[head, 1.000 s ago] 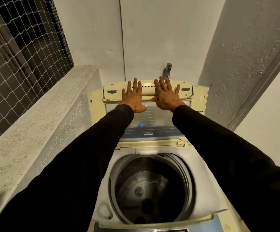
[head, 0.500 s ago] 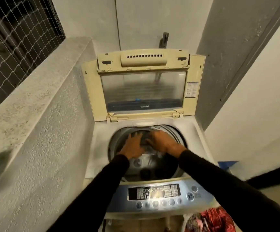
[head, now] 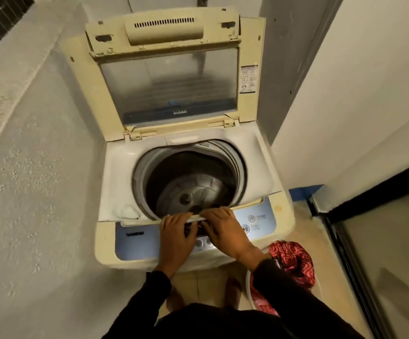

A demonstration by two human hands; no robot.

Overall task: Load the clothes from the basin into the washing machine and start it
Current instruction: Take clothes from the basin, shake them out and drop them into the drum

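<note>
Two hands rest on the front edge of the washing machine (head: pixel 223 167): the left hand (head: pixel 177 237) and right hand (head: pixel 224 232) lie side by side on the control panel (head: pixel 259 222), fingers (head: pixel 213 214) loosely bent over the rim of the opening, gripping nothing that I can see. The lid (head: pixel 166 69) stands upright at the back and the drum (head: pixel 191 189) looks bare of clothes. Those clothes (head: pixel 294 260), red and patterned, sit in the basin (head: pixel 248 280) on the floor, just beside the machine's front right corner. Resting palms on the panel could press a button (head: pixel 246 228) by accident and start an unloaded cycle. Bending for the basin in this narrow space risks bumping the raised lid shut.
</note>
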